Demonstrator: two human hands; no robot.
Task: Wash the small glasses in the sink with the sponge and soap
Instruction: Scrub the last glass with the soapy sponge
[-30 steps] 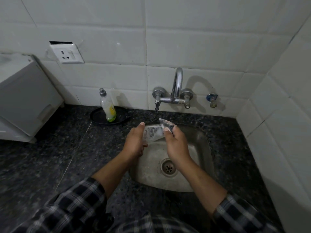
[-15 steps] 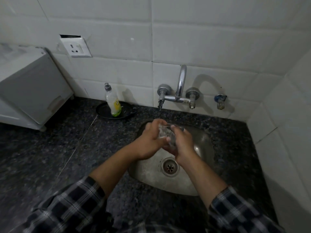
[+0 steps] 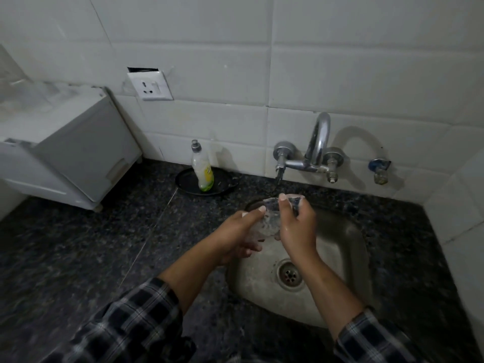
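A small clear glass [image 3: 271, 221] is held over the back of the sink [image 3: 362, 260], just right of the frame's centre, above and behind the drain [image 3: 289, 275]. It sits tilted between both hands, and its outline is blurred.

The left hand [image 3: 239, 233] comes in from the lower left and cups the glass from the left and below. Its thumb lies straight along the side and its other fingers curl under the glass. The right hand [image 3: 297, 226] comes in from the lower right and grips the upper end. Its fingers curl over the rim, with the fingertips [image 3: 282, 197] on the top edge. Both forearms are bare, and plaid sleeves [image 3: 136, 318] cover the arms at the bottom of the frame.

The tap [image 3: 315, 150] juts from the tiled wall [image 3: 340, 74] directly above the hands. I cannot tell whether water is running. A smaller valve [image 3: 378, 169] sits on the wall to the right of the tap.

Left of the tap, a soap bottle [image 3: 202, 169] stands upright on a black dish [image 3: 187, 183]. The dish is at the back of the dark speckled counter [image 3: 78, 244], apart from the sink. A white socket [image 3: 150, 85] is fixed to the wall in the upper left. A white appliance [image 3: 83, 145] rests on the counter and fills the left edge of the frame.
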